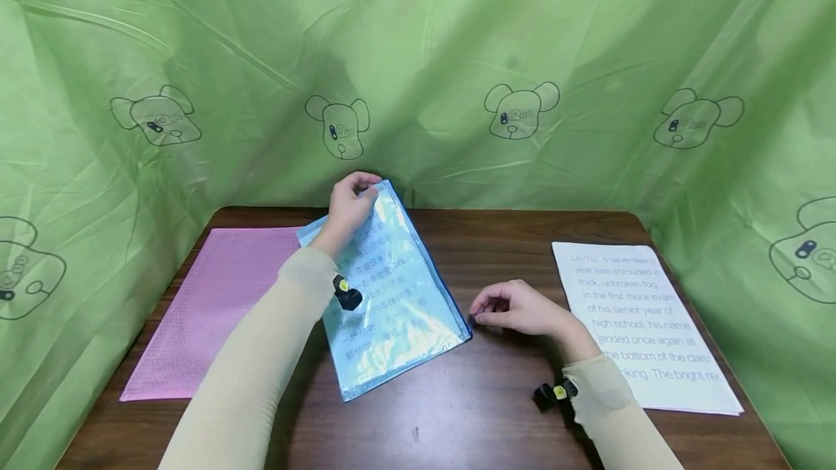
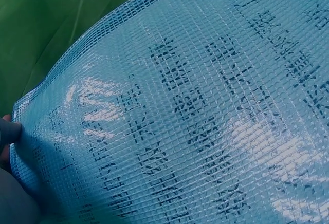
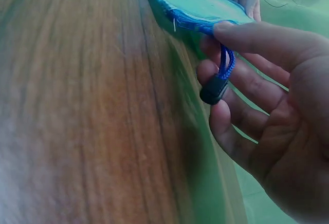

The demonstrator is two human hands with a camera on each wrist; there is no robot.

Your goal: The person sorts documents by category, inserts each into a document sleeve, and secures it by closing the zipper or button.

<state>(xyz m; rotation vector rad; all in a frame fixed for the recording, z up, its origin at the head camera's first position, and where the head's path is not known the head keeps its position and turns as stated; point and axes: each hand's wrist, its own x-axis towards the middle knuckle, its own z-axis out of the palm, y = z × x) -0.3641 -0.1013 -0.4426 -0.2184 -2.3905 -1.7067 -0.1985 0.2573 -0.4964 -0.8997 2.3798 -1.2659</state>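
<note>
Blue, translucent and tilted, the mesh pouch (image 1: pixel 405 318) between a pink mesh sheet (image 1: pixel 228 310) at nine o'clock and white printed paper (image 1: pixel 640 325) at three is best held steady, left hand (image 1: pixel 349 210) pinching its twelve-o'clock edge, right hand (image 1: pixel 520 308) pinching its four-o'clock corner beside the blue cord (image 3: pixel 231 66).

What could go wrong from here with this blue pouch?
The left grip holds the blue pouch by its far edge, so it may slip or sag. The right grip is at the corner where the blue cord hangs; a tug might twist the pouch. The right sleeve overlaps the white sheets in the head view and could drag them askew.
</note>
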